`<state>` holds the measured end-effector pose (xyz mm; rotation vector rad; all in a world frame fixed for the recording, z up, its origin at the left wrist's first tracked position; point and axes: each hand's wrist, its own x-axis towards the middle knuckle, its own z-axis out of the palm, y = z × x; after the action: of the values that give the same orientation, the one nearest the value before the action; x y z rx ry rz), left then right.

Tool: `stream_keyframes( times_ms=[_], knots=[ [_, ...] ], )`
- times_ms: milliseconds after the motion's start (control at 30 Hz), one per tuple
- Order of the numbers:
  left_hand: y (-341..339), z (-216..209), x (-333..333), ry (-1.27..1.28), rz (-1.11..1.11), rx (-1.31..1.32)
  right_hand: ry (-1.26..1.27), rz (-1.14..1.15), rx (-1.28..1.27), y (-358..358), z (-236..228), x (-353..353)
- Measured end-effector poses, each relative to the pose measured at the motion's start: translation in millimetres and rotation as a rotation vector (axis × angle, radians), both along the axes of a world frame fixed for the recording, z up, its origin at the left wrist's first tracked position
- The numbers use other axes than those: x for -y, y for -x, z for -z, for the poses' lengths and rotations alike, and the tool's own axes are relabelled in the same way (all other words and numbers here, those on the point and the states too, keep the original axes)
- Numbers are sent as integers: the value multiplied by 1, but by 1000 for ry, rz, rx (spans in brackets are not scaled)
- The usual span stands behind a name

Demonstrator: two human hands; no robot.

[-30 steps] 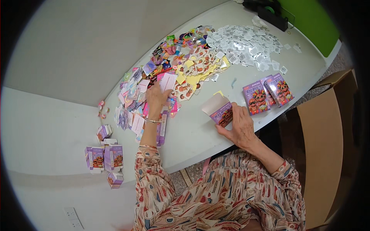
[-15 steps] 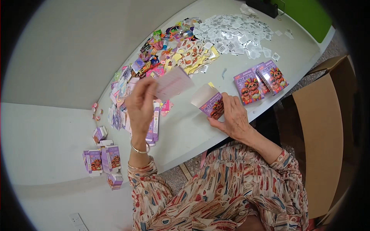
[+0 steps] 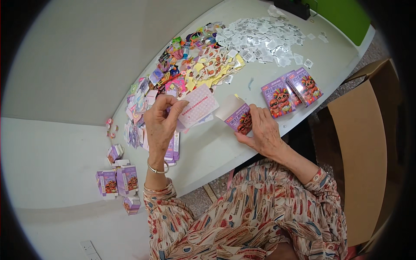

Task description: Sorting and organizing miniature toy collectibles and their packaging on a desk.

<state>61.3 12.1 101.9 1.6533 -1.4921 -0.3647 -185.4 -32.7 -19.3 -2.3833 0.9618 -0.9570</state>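
My left hand [image 3: 161,119] pinches a pale pink printed card [image 3: 198,107] between thumb and fingers, held up over the table. To its right, my right hand [image 3: 265,130] grips a small purple cardboard box [image 3: 239,119] with cartoon figures on its front. The box's white top flap [image 3: 229,107] stands open toward the card, and a bit of yellow shows at its mouth. Card and box are apart. Just beyond my right hand lie several closed purple boxes [image 3: 277,99]. Flat purple boxes [image 3: 172,149] lie beside my left wrist, partly hidden by it.
On the white table [image 3: 208,149] spread piles of small white packets [image 3: 260,37], yellow printed cards [image 3: 212,67] and colourful trinkets [image 3: 173,60]. More purple boxes [image 3: 127,178] sit at the far left. A large brown carton [image 3: 357,160] stands at the right by the table edge.
The card in my left hand has come lower and turned, so its printed face shows more plainly. My right hand keeps the box in nearly the same place.
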Motion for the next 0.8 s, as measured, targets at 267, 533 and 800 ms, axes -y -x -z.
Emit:
stream_keyframes(
  times_ms=[267,533,800],
  knots=[
    [-15,-3,-2,-123,33,-87,-15,-16,-43,1,-4,4],
    [18,-46,10,43,341,646,10,-107,-114,1,-15,8],
    [45,-45,36,-114,660,976,45,-176,-111,5,-19,6]
  ],
)
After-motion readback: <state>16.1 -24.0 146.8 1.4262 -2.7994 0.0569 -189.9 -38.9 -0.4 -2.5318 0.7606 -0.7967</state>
